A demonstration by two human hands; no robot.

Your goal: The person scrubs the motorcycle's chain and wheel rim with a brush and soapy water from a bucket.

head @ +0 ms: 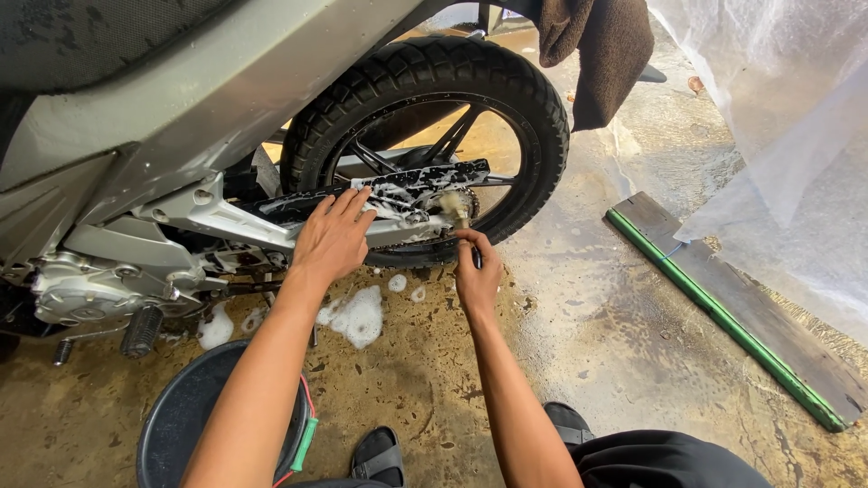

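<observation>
The right hand (476,271) is clenched around the dark handle of a small brush (457,210), whose pale bristle head is pressed up against the soapy sprocket at the hub of the motorcycle's rear wheel (434,145), just behind the foam-streaked black chain guard (398,185). The left hand (333,237) grasps nothing — it lies flat, fingers spread, braced on the silver swingarm (226,217) below the guard. The brush looks light and stiff in the handle, soft at the tip, and probably slick with suds, so a firm hold low on the handle, as here, seems right. The guard and swingarm are rigid metal and plastic, wet and likely slippery under a palm. Room is tight between the spokes and under the guard's lower edge; the open side is toward the person, over the wet concrete floor (579,343), where blobs of foam (357,316) lie. A black bucket (176,420) sits near the left forearm, a green-edged plank (732,307) lies well apart to the right, and a brown cloth (601,50) hangs above the tyre.
</observation>
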